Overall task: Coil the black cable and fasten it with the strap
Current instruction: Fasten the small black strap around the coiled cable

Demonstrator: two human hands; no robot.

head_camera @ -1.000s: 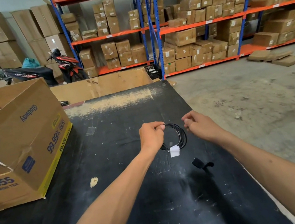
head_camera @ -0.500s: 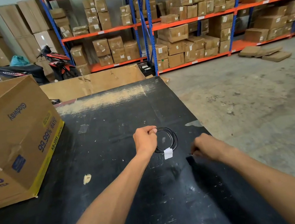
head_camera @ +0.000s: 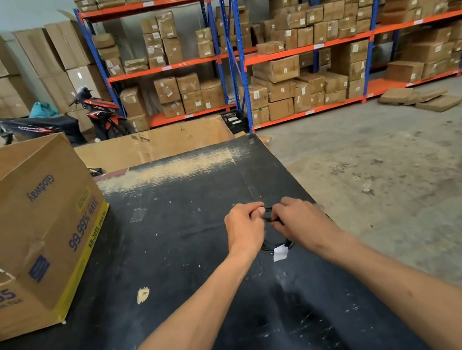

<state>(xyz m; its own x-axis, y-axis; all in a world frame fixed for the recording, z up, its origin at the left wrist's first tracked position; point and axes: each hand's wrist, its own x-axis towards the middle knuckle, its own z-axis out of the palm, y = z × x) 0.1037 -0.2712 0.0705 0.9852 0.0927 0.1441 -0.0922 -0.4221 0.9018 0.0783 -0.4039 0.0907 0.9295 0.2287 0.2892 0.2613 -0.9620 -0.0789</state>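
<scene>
- Since half a second ago, our right hand (head_camera: 301, 221) has come up from the table, where it reached for the strap, and now meets our left hand (head_camera: 243, 228) at the top of the coil.
- Our left hand is closed around the upper part of the black cable (head_camera: 273, 246), which it holds as a round coil just above the black table (head_camera: 174, 246).
- Our right hand pinches at the same spot on the coil, its fingertips (head_camera: 276, 219) touching the left hand's thumb side.
- We see something dark between the right fingers that is probably the strap, but black on black leaves us unsure, so we cannot say whether it is already around the cable.
- Only the lower arc of the coil shows between our two wrists, and a small white tag (head_camera: 280, 252) hangs from it.
- An open cardboard box (head_camera: 32, 228) printed with "99.99% RATE" and "KB-2055" sits on the left part of the table, well apart from our hands.
- A scrap of tan paper (head_camera: 142, 294) lies on the table between the box and our left forearm.
- Beyond the table stand orange-and-blue shelves (head_camera: 306, 47) loaded with cartons, and a red and black scooter (head_camera: 101, 112) is parked at the far left.
</scene>
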